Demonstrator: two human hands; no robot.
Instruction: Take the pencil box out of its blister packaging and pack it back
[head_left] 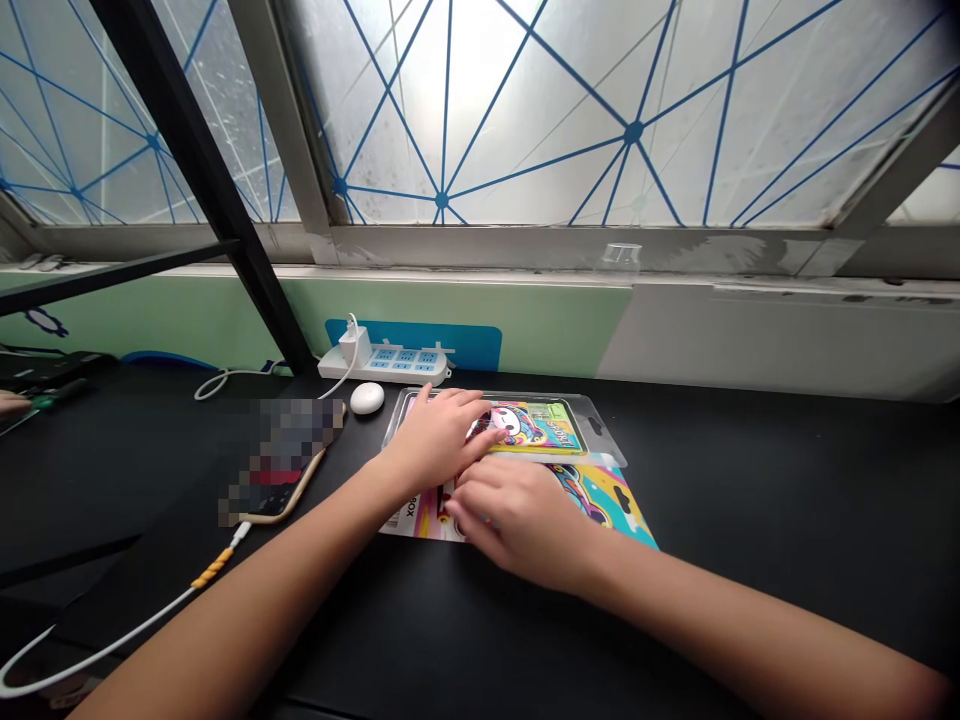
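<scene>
A clear plastic blister package [596, 430] lies on the black table, holding a bright printed booklet or card [551, 428] with a white cartoon character. My left hand [442, 430] rests on its left part, fingers stretched out over the plastic. In front of it lies a colourful printed backing card [626, 505] with a dark hang-hole shape at its right, partly under the plastic. My right hand [517, 515] is over this card, its fingers curled and the thumb tucked below them. What those fingers pinch, if anything, is hidden.
Left of the package lies a phone [289, 470] with a white charging cable [150, 622]. Behind stand a round white case [367, 399] and a power strip [397, 363] with a charger. A black metal post [202, 180] rises at left. Another person's hand [11, 403] shows at the left edge.
</scene>
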